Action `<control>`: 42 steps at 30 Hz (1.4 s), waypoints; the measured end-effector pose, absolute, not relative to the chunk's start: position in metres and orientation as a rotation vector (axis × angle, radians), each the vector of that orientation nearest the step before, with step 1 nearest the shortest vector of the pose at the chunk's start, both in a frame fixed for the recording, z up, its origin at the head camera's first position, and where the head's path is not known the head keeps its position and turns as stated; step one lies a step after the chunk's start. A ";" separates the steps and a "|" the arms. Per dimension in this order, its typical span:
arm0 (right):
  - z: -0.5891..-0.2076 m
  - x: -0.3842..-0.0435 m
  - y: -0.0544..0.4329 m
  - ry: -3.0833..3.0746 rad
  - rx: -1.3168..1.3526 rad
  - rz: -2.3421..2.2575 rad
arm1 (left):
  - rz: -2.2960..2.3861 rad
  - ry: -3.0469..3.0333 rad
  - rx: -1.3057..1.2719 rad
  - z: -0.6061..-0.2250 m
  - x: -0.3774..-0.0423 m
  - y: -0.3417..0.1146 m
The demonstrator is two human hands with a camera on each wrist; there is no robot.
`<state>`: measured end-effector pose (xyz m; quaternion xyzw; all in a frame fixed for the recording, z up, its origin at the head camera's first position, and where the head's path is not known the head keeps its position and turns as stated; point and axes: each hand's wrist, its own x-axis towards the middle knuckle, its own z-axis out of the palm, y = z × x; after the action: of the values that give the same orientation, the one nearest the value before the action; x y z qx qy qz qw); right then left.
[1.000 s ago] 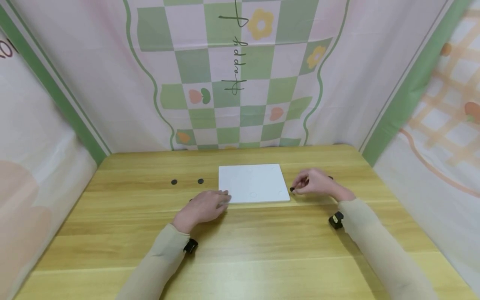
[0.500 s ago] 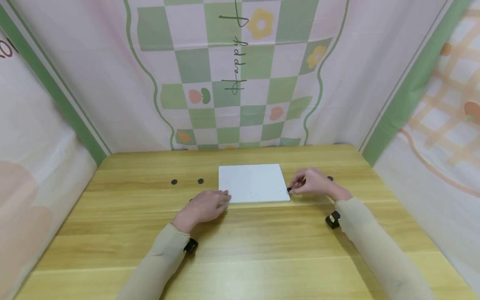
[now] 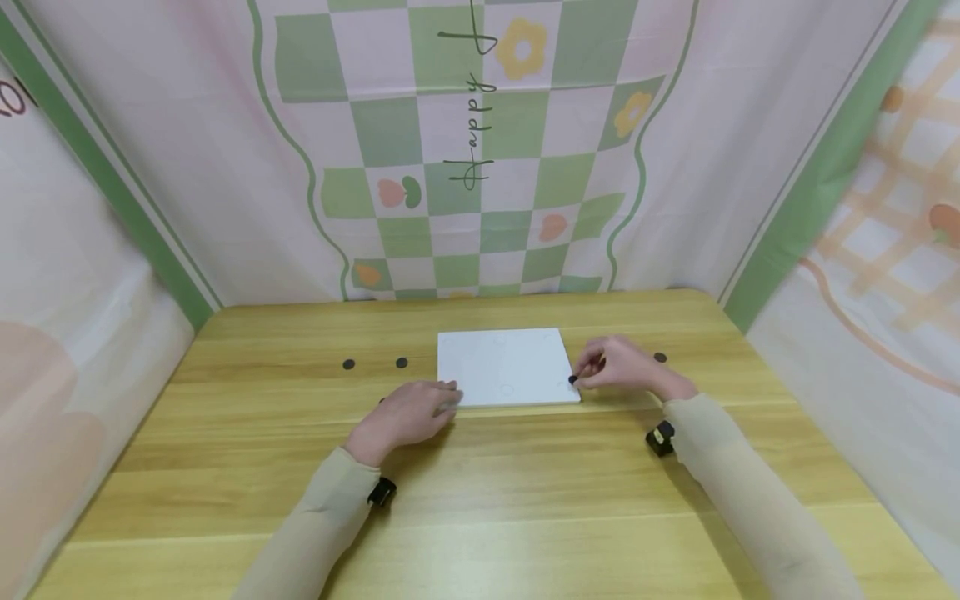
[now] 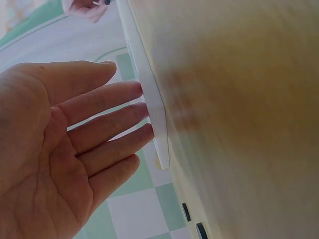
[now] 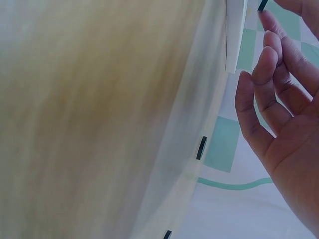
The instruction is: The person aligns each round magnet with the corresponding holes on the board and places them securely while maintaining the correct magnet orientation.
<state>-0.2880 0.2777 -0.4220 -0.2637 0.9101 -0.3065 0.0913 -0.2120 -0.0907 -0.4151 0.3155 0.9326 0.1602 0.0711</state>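
Note:
A white rectangular board (image 3: 502, 367) with faint circle outlines lies on the wooden table. My left hand (image 3: 405, 418) rests its extended fingertips on the board's near left corner; in the left wrist view, the fingers (image 4: 112, 122) reach its edge fairly straight. At the board's right edge, my right hand (image 3: 618, 364) pinches a small black disc (image 3: 573, 380) between thumb and index finger. The right wrist view shows this disc (image 5: 262, 5) on edge at the top, above the board's level, with the other fingers loosely curled.
Two black discs, one (image 3: 348, 364) farther out and one (image 3: 402, 362) closer to the board, lie to its left. Another disc (image 3: 382, 401) is mostly hidden behind the left hand. Beyond the right wrist lies one more disc (image 3: 660, 357). A patterned curtain (image 3: 480, 150) hangs behind the table.
My right hand has moved slightly left with the pinched disc, from beside the board to over its right edge. The left hand and the board have stayed put.

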 end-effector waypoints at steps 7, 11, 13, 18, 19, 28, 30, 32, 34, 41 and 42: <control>-0.423 -0.290 0.276 2.687 -0.782 -0.916 | 0.467 2.810 0.955 -0.416 -0.213 -0.091; -0.422 -0.290 0.273 2.669 -0.798 -0.920 | 0.469 2.813 0.953 -0.416 -0.213 -0.091; -0.421 -0.290 0.272 2.665 -0.804 -0.918 | 0.463 2.813 0.955 -0.416 -0.213 -0.091; -0.422 -0.291 0.270 2.654 -0.798 -0.917 | 0.450 2.808 0.950 -0.415 -0.213 -0.091; -0.422 -0.292 0.270 2.653 -0.799 -0.916 | 0.451 2.807 0.947 -0.415 -0.213 -0.091; -0.424 -0.294 0.268 2.659 -0.813 -0.885 | 0.455 2.810 0.949 -0.418 -0.214 -0.092; -0.424 -0.295 0.268 2.659 -0.820 -0.881 | 0.458 2.810 0.948 -0.418 -0.215 -0.092; -0.425 -0.295 0.268 2.661 -0.824 -0.878 | 0.459 2.810 0.947 -0.419 -0.215 -0.092; -0.425 -0.295 0.267 2.662 -0.828 -0.872 | 0.456 2.811 0.946 -0.419 -0.215 -0.091; -0.424 -0.295 0.265 2.674 -0.839 -0.843 | 0.446 2.814 0.945 -0.419 -0.215 -0.091; -0.424 -0.295 0.264 2.676 -0.842 -0.839 | 0.445 2.814 0.946 -0.419 -0.215 -0.092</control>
<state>-0.2948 0.2645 -0.4245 -0.2859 0.9087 -0.2848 0.1065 -0.2148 -0.0915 -0.4192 0.3142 0.9352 0.1477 0.0699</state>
